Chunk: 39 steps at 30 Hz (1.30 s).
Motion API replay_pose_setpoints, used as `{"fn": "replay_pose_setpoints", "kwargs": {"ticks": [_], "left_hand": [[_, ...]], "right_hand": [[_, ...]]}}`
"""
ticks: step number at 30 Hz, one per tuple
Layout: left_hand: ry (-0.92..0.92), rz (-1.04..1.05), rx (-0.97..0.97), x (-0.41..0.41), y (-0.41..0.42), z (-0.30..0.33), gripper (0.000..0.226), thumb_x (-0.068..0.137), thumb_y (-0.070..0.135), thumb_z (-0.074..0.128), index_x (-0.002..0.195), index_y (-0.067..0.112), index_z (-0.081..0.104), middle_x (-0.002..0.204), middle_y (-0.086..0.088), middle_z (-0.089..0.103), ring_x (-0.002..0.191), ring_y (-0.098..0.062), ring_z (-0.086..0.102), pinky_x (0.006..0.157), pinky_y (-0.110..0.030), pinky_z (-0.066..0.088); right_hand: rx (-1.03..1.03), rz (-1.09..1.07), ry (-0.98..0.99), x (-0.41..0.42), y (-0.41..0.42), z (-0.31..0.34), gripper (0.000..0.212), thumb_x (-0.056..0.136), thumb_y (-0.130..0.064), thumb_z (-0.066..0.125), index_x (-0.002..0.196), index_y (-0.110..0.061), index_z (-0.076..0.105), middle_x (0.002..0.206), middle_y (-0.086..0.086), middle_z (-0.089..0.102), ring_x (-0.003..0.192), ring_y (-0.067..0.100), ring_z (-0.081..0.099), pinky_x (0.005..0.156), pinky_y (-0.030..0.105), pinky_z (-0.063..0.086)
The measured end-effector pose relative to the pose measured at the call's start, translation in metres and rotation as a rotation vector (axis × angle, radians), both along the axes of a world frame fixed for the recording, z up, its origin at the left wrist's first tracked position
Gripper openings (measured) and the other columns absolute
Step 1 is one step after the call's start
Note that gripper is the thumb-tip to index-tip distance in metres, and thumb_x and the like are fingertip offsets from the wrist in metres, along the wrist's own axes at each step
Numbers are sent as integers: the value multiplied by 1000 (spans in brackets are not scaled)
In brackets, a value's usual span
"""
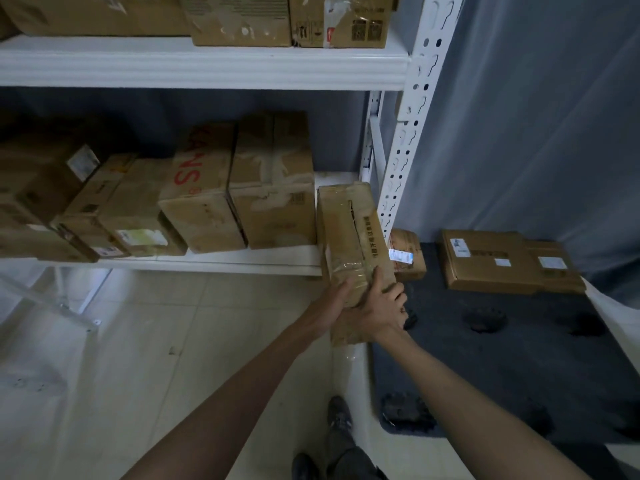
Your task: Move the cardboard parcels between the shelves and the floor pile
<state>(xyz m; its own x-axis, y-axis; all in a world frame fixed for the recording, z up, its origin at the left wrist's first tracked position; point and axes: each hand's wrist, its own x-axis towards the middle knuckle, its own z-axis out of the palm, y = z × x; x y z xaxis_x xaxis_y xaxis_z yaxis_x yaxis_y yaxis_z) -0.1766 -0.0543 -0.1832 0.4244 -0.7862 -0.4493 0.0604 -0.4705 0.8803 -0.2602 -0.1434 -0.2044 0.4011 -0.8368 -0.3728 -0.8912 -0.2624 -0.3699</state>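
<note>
A long taped cardboard parcel [349, 233] lies half on the right end of the lower shelf [242, 261], its near end sticking out over the floor. My left hand [332, 306] grips its near left side and my right hand [381, 310] grips its near right corner. A row of several parcels fills the lower shelf to the left, among them one with red letters [204, 188] and a tall one [277, 181] right beside the held parcel. On the dark floor pallet [502, 358] lie a small parcel [407, 254] and a flat parcel [491, 261].
The upper shelf [201, 64] carries more boxes. A white perforated shelf post [412, 116] stands just right of the held parcel. A grey curtain [536, 116] hangs behind the pallet. Pale floor tiles [156, 341] spread below; my shoes [339, 427] show at the bottom.
</note>
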Motion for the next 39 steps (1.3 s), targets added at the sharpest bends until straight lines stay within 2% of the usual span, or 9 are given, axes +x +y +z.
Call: {"fn": "replay_pose_setpoints", "kwargs": {"ticks": [4,11,17,24,26,29,34,37,39], "left_hand": [[24,26,-25,-27,13,-1,31,99,62,35,91,62,65,75,46,60,71,27,56,71,-20,36],[-23,139,-26,-58,29,-5,33,100,57,39,100,39,67,84,23,72,76,4,68,56,-10,47],[-57,183,69,-89,35,-11,38,99,56,47,111,26,65,105,2,73,96,-16,68,77,-33,50],[-275,123,62,-157,47,-33,34,90,37,72,121,28,62,109,12,64,100,-13,62,72,-18,48],[-339,100,38,-180,51,-40,38,86,33,76,121,24,66,113,5,69,105,-21,65,81,-31,56],[-499,64,202,-206,53,-50,71,73,52,74,133,15,61,131,-13,60,122,-36,54,103,-49,48],[-285,157,287,-240,51,-63,112,76,46,83,159,11,15,160,-15,21,142,-33,33,111,-45,39],[-118,135,244,-255,43,-73,113,75,48,82,159,12,14,152,-14,42,129,-28,51,104,-41,48],[-74,119,243,-262,36,-78,105,72,53,81,154,13,28,138,-11,56,115,-26,61,99,-41,53]], "right_hand": [[-30,-29,-88,-24,12,-4,124,63,-74,70,154,-31,-2,140,17,21,128,36,27,96,49,44],[43,-34,-252,-67,17,-6,122,54,-74,73,149,-38,6,132,8,23,128,34,26,94,49,44],[187,-53,-423,-126,20,-4,121,59,-64,84,153,-45,10,143,11,22,137,35,22,109,54,36],[393,-181,-517,-232,11,-7,115,67,-62,83,156,-48,11,149,12,19,140,35,23,116,48,33],[462,-231,-544,-267,4,-8,110,70,-60,82,157,-45,15,151,10,22,141,34,26,115,51,38],[567,-313,-640,-320,-7,-6,110,67,-61,81,157,-41,21,153,5,32,137,33,40,99,51,55],[692,-443,-772,-395,-21,-4,100,70,-61,80,153,-34,32,137,-4,53,116,18,56,82,49,63],[752,-504,-824,-424,-27,-9,89,74,-59,80,148,-32,37,127,-5,57,113,18,58,80,49,63],[780,-536,-840,-438,-30,-13,88,73,-59,80,146,-31,39,126,-3,58,113,20,59,78,48,63]]}}
